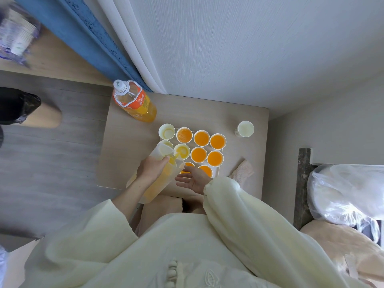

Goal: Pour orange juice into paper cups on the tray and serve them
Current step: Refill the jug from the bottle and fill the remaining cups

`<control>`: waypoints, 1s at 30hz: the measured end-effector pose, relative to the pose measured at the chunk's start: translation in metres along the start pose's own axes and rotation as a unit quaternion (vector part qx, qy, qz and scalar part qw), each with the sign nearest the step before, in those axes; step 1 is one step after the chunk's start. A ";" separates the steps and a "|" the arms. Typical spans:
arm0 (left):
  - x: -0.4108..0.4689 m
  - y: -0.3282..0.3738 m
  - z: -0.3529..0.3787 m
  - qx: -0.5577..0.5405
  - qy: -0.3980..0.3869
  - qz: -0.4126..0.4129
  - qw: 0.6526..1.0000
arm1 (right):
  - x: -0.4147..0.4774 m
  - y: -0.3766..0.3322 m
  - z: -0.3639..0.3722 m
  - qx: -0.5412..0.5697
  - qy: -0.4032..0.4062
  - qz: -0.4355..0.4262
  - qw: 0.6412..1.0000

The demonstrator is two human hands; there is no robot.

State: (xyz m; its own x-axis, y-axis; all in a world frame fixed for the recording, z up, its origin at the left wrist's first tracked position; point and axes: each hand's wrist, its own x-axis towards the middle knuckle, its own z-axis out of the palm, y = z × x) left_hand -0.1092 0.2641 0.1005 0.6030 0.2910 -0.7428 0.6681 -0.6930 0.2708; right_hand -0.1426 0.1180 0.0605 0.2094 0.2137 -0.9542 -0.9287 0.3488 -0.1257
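Note:
My left hand [152, 168] grips a clear plastic pitcher [161, 177] of orange juice, tilted forward. A thin stream runs from its spout into a paper cup [182, 151] in the middle row of the white tray [218, 171]. Several cups on the tray hold juice, such as the cup [201, 138] in the far row. The far-left cup [166, 131] holds almost none. My right hand [192, 178] hovers open, palm up, beside the pitcher over the tray's near edge. Two near-row cups are partly hidden behind it.
A large orange juice bottle [134, 101] stands at the table's far left corner. A lone paper cup [245, 129] sits off the tray at the far right. A folded cloth [242, 170] lies right of the tray. A bagged bundle [345, 196] lies at the right.

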 end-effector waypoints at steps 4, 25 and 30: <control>-0.001 -0.001 0.000 -0.002 -0.001 0.000 1.000 | 0.000 0.000 0.000 -0.001 0.001 0.000 1.000; -0.001 -0.005 -0.001 -0.002 0.007 0.005 1.000 | 0.000 0.005 0.001 -0.002 -0.003 -0.010 1.000; 0.000 -0.005 -0.002 0.006 0.002 0.003 1.000 | 0.001 0.005 0.002 -0.002 0.001 -0.009 1.000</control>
State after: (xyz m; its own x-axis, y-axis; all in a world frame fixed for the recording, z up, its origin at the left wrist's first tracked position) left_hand -0.1122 0.2689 0.1002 0.6086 0.2900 -0.7386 0.6596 -0.7023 0.2678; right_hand -0.1466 0.1217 0.0592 0.2261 0.2056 -0.9521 -0.9258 0.3492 -0.1445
